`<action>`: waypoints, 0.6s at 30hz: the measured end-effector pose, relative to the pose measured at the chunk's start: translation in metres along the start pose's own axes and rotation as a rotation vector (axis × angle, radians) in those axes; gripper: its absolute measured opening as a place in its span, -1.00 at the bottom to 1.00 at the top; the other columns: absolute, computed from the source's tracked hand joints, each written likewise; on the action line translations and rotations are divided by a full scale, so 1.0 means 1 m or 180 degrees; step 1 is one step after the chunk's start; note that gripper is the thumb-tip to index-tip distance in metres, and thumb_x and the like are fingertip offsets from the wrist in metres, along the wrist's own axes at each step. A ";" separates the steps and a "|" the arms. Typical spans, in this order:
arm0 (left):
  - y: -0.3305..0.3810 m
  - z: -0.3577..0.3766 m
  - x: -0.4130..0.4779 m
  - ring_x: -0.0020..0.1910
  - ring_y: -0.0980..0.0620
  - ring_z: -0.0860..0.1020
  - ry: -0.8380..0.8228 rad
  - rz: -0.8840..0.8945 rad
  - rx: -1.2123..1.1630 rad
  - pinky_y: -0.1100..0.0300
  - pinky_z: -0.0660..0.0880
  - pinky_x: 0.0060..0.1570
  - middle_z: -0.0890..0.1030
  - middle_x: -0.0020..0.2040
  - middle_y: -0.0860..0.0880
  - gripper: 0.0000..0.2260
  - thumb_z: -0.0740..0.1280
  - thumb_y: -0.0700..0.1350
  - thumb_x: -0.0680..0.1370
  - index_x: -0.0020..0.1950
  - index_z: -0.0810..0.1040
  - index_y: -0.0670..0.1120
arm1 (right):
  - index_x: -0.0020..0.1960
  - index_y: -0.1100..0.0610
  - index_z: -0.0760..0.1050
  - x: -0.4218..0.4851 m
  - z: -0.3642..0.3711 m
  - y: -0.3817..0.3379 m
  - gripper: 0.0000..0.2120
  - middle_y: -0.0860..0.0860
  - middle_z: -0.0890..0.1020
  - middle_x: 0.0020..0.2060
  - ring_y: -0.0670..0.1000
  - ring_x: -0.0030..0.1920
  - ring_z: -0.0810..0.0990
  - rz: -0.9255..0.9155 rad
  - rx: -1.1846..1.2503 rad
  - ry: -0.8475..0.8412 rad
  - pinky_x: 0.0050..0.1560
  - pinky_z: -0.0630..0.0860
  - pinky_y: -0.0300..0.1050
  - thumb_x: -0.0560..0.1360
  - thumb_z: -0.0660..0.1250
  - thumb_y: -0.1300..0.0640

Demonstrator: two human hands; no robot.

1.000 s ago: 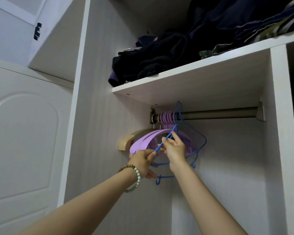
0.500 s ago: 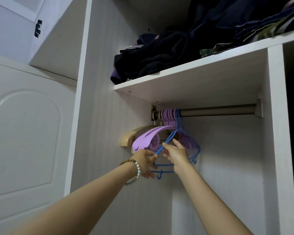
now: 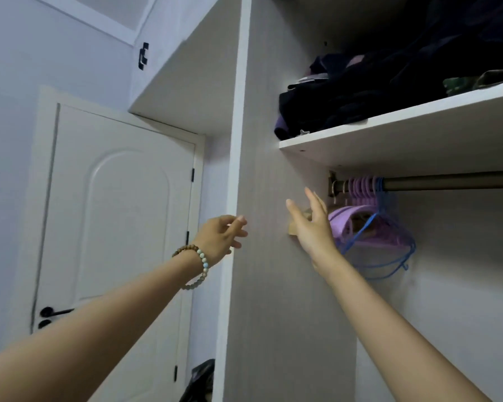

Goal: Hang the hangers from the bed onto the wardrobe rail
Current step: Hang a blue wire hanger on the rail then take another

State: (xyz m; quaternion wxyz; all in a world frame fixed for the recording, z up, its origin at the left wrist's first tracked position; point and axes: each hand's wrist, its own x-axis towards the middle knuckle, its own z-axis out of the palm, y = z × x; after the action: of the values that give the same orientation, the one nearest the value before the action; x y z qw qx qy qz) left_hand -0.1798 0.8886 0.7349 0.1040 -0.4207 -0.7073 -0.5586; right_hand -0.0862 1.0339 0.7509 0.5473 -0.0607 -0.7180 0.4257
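Hanging off the rail (image 3: 447, 182), the blue hanger (image 3: 368, 224) sits right beside the purple hangers (image 3: 343, 217). Left grip (image 3: 218, 239) and right grip (image 3: 312, 227) both hover, fingers loose, holding nothing.

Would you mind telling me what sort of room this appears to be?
Probably a bedroom: an open wardrobe with hangers on its rail, dark clothes piled on the shelf above, and a white panelled door beside it.

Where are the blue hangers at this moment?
Head view, right of centre: the blue hangers hang on the wardrobe rail near its left end, beside the purple hangers, below the shelf. The right hand, left of them, holds nothing.
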 end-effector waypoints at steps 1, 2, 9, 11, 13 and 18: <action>-0.008 -0.021 -0.009 -0.10 -0.01 0.61 0.0124 0.0011 0.0088 0.16 0.54 -0.10 0.62 0.01 -0.05 -0.68 0.13 0.03 0.60 0.18 0.51 -0.13 | 0.47 0.07 0.21 -0.008 0.017 -0.007 -0.46 0.00 0.17 0.48 -0.04 0.47 0.16 -0.0032 -0.0032 -0.0167 0.46 0.06 -0.21 0.54 0.27 0.03; -0.017 -0.044 -0.018 -0.08 -0.01 0.61 0.0242 0.0016 0.0220 0.12 0.54 -0.06 0.62 0.02 -0.05 -0.68 0.13 0.04 0.59 0.19 0.50 -0.12 | 0.48 0.06 0.19 -0.018 0.035 -0.015 -0.46 -0.02 0.15 0.49 -0.07 0.48 0.13 -0.0046 -0.0041 -0.0351 0.40 0.04 -0.28 0.55 0.25 0.02; -0.098 -0.217 -0.113 0.15 -0.03 0.54 0.0816 -0.0593 0.0824 0.23 0.38 0.01 0.56 0.22 -0.10 -0.64 0.15 0.06 0.58 0.30 0.43 -0.09 | 0.50 -0.05 0.09 -0.110 0.184 -0.059 -0.42 -0.14 0.05 0.51 -0.12 0.50 0.06 0.0215 0.0193 -0.1652 0.48 0.07 -0.11 0.55 0.20 -0.10; -0.122 -0.266 -0.151 0.24 -0.03 0.49 0.0905 -0.0858 0.0975 0.27 0.33 0.05 0.51 0.28 -0.09 -0.61 0.15 0.06 0.58 0.35 0.38 -0.09 | 0.50 -0.04 0.10 -0.144 0.234 -0.072 -0.41 -0.12 0.05 0.51 -0.12 0.50 0.05 0.0257 0.0189 -0.1932 0.48 0.04 -0.12 0.54 0.22 -0.10; -0.149 -0.313 -0.194 0.29 -0.03 0.45 0.1005 -0.1165 0.1023 0.26 0.34 0.10 0.46 0.34 -0.09 -0.57 0.16 0.07 0.58 0.39 0.35 -0.09 | 0.50 -0.03 0.11 -0.184 0.284 -0.082 -0.40 -0.11 0.06 0.51 -0.11 0.50 0.07 0.0313 0.0212 -0.2269 0.44 0.04 -0.17 0.54 0.23 -0.09; -0.218 -0.413 -0.327 0.38 -0.03 0.36 0.1239 -0.1987 0.1325 0.06 0.30 0.35 0.36 0.42 -0.04 -0.47 0.17 0.16 0.54 0.45 0.26 -0.04 | 0.51 0.00 0.10 -0.310 0.399 -0.099 -0.36 -0.09 0.05 0.52 -0.08 0.51 0.05 0.0468 0.0235 -0.3173 0.46 0.04 -0.14 0.51 0.26 -0.11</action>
State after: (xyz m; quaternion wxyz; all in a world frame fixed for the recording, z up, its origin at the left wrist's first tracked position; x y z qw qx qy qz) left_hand -0.2640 0.3651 0.5258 0.1442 -0.0428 -0.8657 -0.4775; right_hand -0.2613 0.5825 0.5754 0.1083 0.1189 -0.8704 0.4654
